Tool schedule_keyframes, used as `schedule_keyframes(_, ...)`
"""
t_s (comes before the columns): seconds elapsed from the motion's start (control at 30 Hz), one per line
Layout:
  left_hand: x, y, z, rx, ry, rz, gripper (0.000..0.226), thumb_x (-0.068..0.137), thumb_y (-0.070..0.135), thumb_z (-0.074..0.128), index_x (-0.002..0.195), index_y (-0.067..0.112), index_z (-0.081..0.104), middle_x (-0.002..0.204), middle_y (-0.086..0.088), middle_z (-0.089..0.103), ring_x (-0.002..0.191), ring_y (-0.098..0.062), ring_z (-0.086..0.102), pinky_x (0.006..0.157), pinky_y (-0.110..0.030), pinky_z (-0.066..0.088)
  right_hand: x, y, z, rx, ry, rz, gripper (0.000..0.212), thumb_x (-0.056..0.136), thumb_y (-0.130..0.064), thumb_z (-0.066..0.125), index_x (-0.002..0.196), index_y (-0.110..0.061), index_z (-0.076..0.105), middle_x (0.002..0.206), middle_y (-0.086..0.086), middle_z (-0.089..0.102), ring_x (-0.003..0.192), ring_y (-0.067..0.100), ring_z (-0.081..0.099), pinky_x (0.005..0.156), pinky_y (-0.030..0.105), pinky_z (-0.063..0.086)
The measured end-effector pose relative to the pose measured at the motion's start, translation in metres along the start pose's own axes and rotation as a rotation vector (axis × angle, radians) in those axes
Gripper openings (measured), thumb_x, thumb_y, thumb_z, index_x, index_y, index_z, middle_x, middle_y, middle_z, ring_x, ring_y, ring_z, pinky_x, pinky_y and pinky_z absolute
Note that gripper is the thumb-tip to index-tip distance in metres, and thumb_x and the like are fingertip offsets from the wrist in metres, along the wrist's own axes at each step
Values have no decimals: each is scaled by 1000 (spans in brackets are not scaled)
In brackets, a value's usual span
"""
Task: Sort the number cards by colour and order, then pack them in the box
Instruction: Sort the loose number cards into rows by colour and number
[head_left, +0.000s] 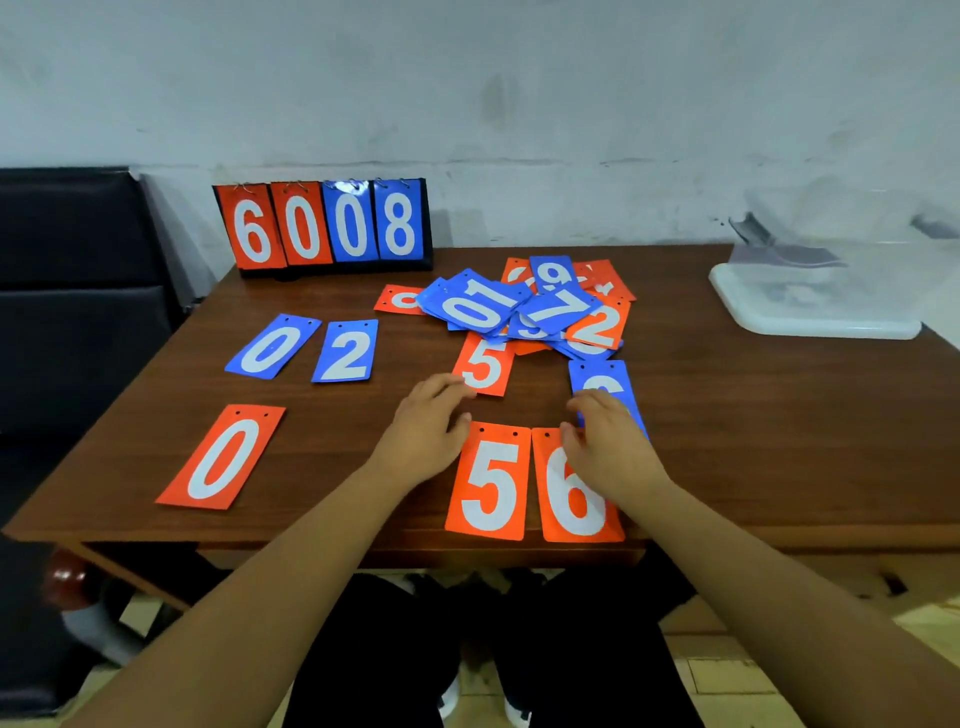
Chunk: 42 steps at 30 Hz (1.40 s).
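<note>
Blue rectangular number card (602, 376): numeral mostly hidden under right hand (610, 447), resting loose-fingered. Heaped blue and orange-red cards (519, 306): numerals partly overlapped. Left hand (423, 431): straight fingers touching orange-red card 5 (485, 364).

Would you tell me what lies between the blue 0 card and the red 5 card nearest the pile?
The blue 2 card, beside the blue 0 card; then bare table up to the red 5 card, per the head view.

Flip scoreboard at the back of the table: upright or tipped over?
Upright. The scoreboard stands on its black base at the far edge of the table, its front facing the camera and reading 6008.
</note>
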<state>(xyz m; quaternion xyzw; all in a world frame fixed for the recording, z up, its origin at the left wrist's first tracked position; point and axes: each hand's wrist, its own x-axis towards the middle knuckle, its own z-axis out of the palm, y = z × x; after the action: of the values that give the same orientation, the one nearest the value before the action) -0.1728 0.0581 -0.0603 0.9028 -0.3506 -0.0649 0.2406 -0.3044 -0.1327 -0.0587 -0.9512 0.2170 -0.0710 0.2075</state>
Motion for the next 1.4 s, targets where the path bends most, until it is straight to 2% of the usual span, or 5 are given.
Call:
schedule_keyframes(0.73,57,-3,8,-10,18,6,28,92,32,64,117,21,67,117,2,63,99,-5,54,88,-21,44,96,-33,18,-56,-226,-259,65,87,-48,64,143,-19,45,146,3,46,135,21,41,108,37,37)
schedule_keyframes(0.87,55,-12,2,-13,93,62,27,93,32,62,116,21,67,114,4,63,94,-2,52,85,-18,43,108,-35,21,-96,-164,-382,34,97,-30,54,130,-21,60,131,2,60,123,19,52,102,34,43)
schedule_keyframes(1.0,53,-15,-2,-293,323,-212,35,88,42,66,118,25,61,119,10,51,99,-2,54,77,-11,42,102,-36,17,-2,75,-384,34,100,-32,48,131,-23,59,131,-1,61,124,14,51,105,30,38)
schedule_keyframes(1.13,53,-5,-20,-1251,216,-669,46,86,49,64,119,19,53,109,-8,68,90,-19,72,81,-35,60,77,-44,10,39,84,-437,36,100,-32,48,134,-25,57,138,-2,55,130,13,44,107,27,35)
schedule_keyframes(1.4,23,-2,-27,-912,43,-532,30,87,24,71,115,23,58,110,-2,69,93,-18,71,80,-40,60,38,-49,-5,359,73,-239,46,89,-47,63,128,-24,58,127,-4,53,112,6,49,90,24,47)
